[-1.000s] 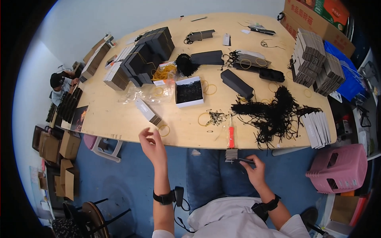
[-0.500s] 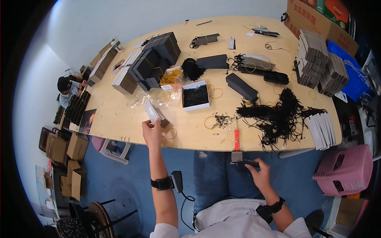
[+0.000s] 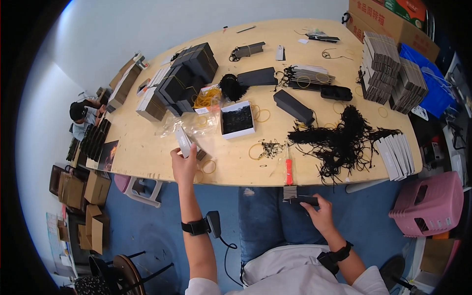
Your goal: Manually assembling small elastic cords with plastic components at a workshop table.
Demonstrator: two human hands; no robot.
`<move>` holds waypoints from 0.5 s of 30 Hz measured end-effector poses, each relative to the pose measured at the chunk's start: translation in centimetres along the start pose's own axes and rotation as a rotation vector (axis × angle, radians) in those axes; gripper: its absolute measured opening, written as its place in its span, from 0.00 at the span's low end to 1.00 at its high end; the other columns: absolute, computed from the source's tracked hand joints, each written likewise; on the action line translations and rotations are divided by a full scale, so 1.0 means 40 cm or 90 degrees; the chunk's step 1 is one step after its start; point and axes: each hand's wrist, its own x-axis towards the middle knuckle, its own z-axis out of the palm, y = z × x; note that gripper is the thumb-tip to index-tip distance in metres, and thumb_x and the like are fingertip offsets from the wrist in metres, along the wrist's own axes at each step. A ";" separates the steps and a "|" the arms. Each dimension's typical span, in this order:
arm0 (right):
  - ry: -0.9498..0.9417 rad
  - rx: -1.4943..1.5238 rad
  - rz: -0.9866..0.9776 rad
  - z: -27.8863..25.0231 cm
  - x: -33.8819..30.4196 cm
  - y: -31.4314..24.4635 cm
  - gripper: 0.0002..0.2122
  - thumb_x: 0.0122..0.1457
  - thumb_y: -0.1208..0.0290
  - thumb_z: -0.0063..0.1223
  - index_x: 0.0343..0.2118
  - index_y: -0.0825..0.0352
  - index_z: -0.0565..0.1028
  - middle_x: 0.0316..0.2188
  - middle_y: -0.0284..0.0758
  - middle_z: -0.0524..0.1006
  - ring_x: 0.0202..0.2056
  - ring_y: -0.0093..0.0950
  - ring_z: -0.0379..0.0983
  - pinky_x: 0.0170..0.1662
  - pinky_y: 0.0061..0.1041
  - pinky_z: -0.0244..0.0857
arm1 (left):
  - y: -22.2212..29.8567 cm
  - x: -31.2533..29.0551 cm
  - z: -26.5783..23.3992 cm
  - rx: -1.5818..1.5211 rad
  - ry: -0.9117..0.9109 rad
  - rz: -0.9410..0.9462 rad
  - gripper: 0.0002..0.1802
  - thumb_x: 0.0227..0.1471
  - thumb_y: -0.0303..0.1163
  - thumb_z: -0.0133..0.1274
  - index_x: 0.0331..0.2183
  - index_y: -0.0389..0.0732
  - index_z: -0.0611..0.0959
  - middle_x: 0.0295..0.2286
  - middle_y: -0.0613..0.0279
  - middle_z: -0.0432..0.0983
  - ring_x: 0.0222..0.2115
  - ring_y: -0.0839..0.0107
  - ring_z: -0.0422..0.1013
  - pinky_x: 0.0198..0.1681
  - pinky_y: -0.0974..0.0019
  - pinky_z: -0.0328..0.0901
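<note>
Near the table's front edge, my left hand (image 3: pixel 183 166) is closed on a small stack of white hang tags (image 3: pixel 183 139), which stands tilted up from the tabletop. Darker tag edges show beside its fingers. My right hand (image 3: pixel 321 215) is over my lap, pinching dark flat tags (image 3: pixel 307 200) between thumb and fingers. Against these tags sits a small stack of grey-edged cards (image 3: pixel 290 192), just below the table edge. Directly above that stack, a red-handled tool (image 3: pixel 289 172) lies on the table. Small metal pins (image 3: pixel 272 148) are heaped to its left.
Black cords (image 3: pixel 344 140) lie tangled at right beside fanned white tags (image 3: pixel 396 156). A white box of black pieces (image 3: pixel 238 129), dark card stacks (image 3: pixel 183 81) and yellow rubber bands (image 3: pixel 207 98) stand farther back. A pink stool (image 3: pixel 427 204) is at right; another person (image 3: pixel 83 118) sits far left.
The whole view has shifted slightly left. Both hands keep nearly the same places and grips; the white tags in my left hand stand a little steeper.
</note>
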 end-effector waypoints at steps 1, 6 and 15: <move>-0.004 0.004 0.005 -0.001 -0.001 -0.001 0.09 0.50 0.75 0.64 0.28 0.71 0.74 0.22 0.39 0.77 0.24 0.26 0.75 0.29 0.22 0.66 | 0.010 0.003 0.001 0.000 -0.001 0.000 0.34 0.44 0.52 0.61 0.42 0.33 0.73 0.32 0.49 0.78 0.34 0.62 0.76 0.38 0.62 0.67; -0.009 0.011 -0.001 0.001 0.001 -0.006 0.09 0.50 0.75 0.65 0.28 0.71 0.74 0.24 0.40 0.78 0.26 0.27 0.77 0.30 0.22 0.67 | -0.008 0.031 -0.002 0.077 -0.018 -0.008 0.33 0.44 0.48 0.60 0.44 0.33 0.73 0.31 0.49 0.79 0.34 0.60 0.76 0.39 0.60 0.68; -0.013 0.002 -0.025 0.000 0.002 0.009 0.09 0.49 0.75 0.65 0.29 0.72 0.74 0.25 0.41 0.78 0.27 0.31 0.78 0.31 0.24 0.67 | -0.073 0.076 -0.018 -0.045 -0.046 0.006 0.26 0.45 0.43 0.60 0.38 0.30 0.77 0.28 0.51 0.79 0.28 0.67 0.75 0.33 0.65 0.68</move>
